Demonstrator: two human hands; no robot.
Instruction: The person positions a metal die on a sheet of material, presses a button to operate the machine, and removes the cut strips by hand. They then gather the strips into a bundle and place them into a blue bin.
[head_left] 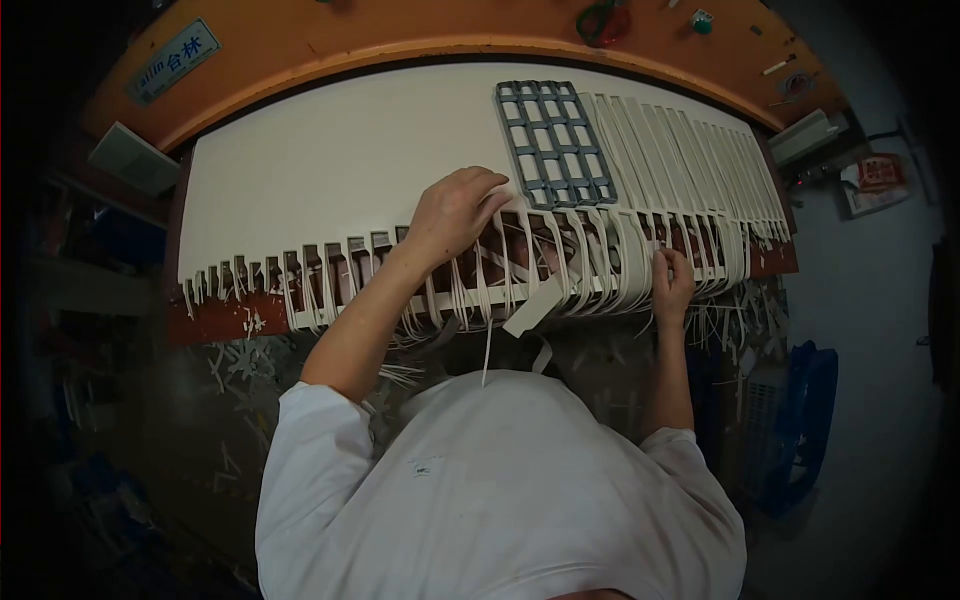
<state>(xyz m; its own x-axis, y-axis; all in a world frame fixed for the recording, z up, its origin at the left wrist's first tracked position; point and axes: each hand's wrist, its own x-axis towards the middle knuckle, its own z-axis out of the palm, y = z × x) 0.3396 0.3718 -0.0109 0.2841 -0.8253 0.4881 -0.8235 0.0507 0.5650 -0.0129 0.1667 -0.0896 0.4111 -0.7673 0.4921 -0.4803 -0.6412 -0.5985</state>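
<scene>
My left hand (458, 212) is over the near part of a large white sheet (330, 160). Its thumb and fingers are apart, close to the lower left edge of a grey grid-shaped frame (555, 145) lying on the sheet. I see nothing held in it. My right hand (673, 283) is at the sheet's near edge, beside hanging white strips (632, 255). Its fingers are pinched together; what they hold, if anything, is too small to tell. A short, broad white piece (535, 305) hangs at an angle between the hands.
An orange machine body (400, 25) with a blue-lettered label (175, 60) runs along the back. Long cut slots (690, 150) fill the sheet's right side. White offcuts (250, 370) litter the area below. A blue crate (800, 430) stands at the right.
</scene>
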